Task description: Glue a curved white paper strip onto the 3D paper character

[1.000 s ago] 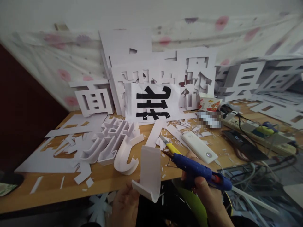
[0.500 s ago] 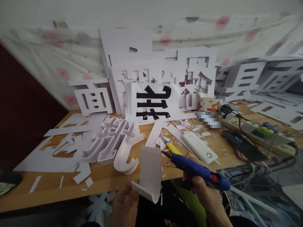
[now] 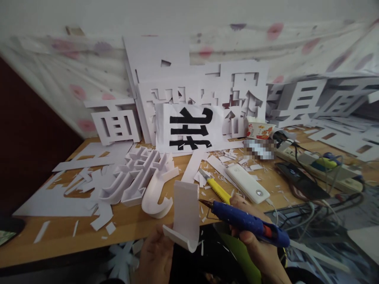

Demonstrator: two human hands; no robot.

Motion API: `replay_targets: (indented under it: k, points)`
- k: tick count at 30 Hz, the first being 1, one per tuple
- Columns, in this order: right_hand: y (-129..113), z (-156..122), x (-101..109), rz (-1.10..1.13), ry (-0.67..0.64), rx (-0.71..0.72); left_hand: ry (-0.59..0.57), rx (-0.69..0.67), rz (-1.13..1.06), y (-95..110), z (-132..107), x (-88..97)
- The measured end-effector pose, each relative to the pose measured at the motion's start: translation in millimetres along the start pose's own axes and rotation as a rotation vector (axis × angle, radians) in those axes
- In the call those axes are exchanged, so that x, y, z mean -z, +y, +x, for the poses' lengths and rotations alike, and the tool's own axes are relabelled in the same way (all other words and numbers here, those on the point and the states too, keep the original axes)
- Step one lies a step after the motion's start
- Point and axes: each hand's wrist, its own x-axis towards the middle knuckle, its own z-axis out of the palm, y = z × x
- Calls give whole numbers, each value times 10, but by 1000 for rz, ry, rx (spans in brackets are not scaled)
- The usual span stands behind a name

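Note:
My left hand (image 3: 156,252) grips the lower left side of a white foam-board strip (image 3: 186,211), which stands upright and curls up at its bottom end. Around the handle of a blue hot glue gun (image 3: 239,219) my right hand (image 3: 254,242) is wrapped. The gun's tip points left, close to the strip's right edge; whether it touches, I cannot tell. Left of the strip, a hollow white foam-board character (image 3: 142,177) lies on the table with a separate-looking curved hook piece (image 3: 158,201) at its right. Behind them leans a paper sheet (image 3: 192,126) with a black printed character.
A yellow utility knife (image 3: 217,187) and a white power bank (image 3: 247,183) lie behind the glue gun. At right are a phone (image 3: 300,179), a power strip (image 3: 319,165) and cables. Scraps and cut-out boards (image 3: 91,169) cover the left; finished-looking letters (image 3: 117,122) stand at the back.
The glue gun's tip has moved slightly left and down along the strip's right edge. My left hand and the strip stay almost in place; the view has shifted a little.

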Motion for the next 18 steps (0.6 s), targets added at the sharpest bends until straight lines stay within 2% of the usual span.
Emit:
replay_targets:
  k: [5, 9, 14, 18]
  points:
    - [-11, -20, -5, 119, -11, -19, -76, -4, 73, -50, 52, 132]
    - [-18, -4, -29, 122, 1, -14, -46, -52, 56, -55, 35, 142]
    - [-80, 50, -47, 66, -14, 82, -33, -8, 12, -61, 57, 160]
    - [-69, 14, -37, 44, -16, 83, 33, 20, -79, -90, 74, 198]
